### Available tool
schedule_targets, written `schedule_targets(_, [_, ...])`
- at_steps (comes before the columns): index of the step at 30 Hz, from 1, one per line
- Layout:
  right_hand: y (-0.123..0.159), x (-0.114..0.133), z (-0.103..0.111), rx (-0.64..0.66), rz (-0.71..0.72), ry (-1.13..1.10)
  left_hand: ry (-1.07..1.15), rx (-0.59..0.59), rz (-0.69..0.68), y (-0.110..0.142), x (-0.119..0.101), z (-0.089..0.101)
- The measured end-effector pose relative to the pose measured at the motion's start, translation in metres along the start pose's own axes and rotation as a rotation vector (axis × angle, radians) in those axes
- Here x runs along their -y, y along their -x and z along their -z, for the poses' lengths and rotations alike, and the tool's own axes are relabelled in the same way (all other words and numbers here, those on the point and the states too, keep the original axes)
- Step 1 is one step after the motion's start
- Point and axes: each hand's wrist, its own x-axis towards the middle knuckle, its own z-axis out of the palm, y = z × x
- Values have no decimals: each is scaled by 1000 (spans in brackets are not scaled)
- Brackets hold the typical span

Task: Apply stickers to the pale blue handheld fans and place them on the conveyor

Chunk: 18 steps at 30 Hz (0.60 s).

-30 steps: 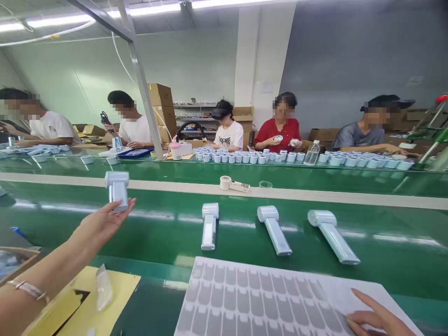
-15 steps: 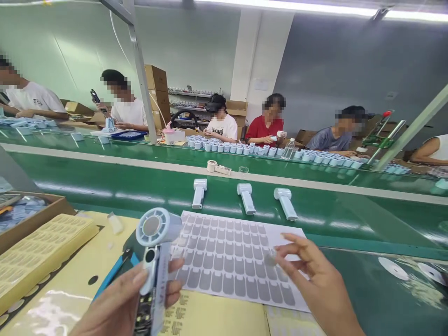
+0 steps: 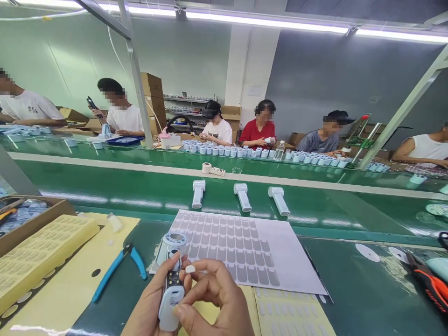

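My left hand [image 3: 149, 298] is closed around a light-blue handheld fan [image 3: 171, 317], tilted with its round head [image 3: 175, 239] pointing away from me. The fan's handle is open along one side, and a dark circuit board [image 3: 174, 278] shows in it. My right hand [image 3: 219, 298] is bent in close, thumb against the lower end of the handle. At its curled fingertips shows a small pale piece [image 3: 190, 269] that looks like a sticker; fingers partly hide it. Beyond the hands lies a white sheet [image 3: 280, 242] with rows of grey rounded stickers.
Blue-handled cutters [image 3: 110, 280] lie left of my hands, near a yellow sticker stack [image 3: 42, 252] and a carton of parts [image 3: 52, 210]. Three fans [image 3: 242, 197] rest on the green belt. Orange-handled pliers [image 3: 429, 284] are at right. Several co-workers sit opposite.
My right hand has moved left from over the sticker sheet to the fan. The fan has come down and turned, with its handle end now towards me. My view has shifted slightly.
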Motion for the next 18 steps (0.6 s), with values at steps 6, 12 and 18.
schedule_targets(6, [-2, -3, -7, -33, -1, -75, 54, 64, -6, 0, 0, 4])
schedule_targets(12, [-5, -5, -8, -35, 22, -42, 73, 65, 15, -4, 0, 7])
schedule_targets(18, [-5, -9, -9, -24, 68, -9, 47, 74, 3, -8, -1, 7])
